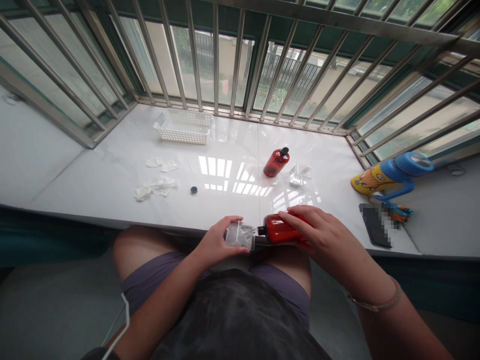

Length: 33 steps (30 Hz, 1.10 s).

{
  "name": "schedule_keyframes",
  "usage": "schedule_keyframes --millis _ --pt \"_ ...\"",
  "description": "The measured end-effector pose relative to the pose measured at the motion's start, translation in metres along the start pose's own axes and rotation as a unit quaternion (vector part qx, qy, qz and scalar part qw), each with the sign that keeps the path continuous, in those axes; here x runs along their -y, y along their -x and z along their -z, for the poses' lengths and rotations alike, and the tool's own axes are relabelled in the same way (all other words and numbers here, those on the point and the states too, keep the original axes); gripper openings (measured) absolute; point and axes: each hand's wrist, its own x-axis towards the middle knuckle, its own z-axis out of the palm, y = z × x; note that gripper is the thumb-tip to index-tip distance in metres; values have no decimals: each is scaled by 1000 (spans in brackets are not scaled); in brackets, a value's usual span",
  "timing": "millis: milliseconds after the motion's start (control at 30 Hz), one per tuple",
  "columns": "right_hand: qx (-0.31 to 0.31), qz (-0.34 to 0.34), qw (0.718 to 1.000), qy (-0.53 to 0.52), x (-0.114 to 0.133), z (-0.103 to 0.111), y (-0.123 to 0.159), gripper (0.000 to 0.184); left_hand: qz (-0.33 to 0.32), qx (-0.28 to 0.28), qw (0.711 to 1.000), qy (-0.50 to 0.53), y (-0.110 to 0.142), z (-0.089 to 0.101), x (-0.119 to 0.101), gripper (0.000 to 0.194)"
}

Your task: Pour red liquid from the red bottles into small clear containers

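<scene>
My left hand grips a small clear plastic container between thumb and fingers at the counter's front edge. Clear, shiny shapes show in it, too small to name. My right hand is wrapped round a translucent red bottle, tipped on its side. The bottle's black neck points left and meets the container's right side; whether they touch, I cannot tell. On the white counter lies a round black cap. A second red bottle with a black cap stands beyond, beside a clear plastic box.
A white perforated basket stands at the back left, with crumpled white tissues in front. To the right are a yellow and blue water bottle and a dark phone. Metal window bars border the counter.
</scene>
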Motion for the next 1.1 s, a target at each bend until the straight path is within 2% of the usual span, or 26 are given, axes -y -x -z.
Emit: schedule_keyframes --millis 267,1100 --pt "0 -8 1000 -4 1 2 -1 74 3 -11 1000 2 2 -1 -8 82" --pt "3 10 999 33 3 14 -7 68 0 -17 999 35 3 -4 -14 82"
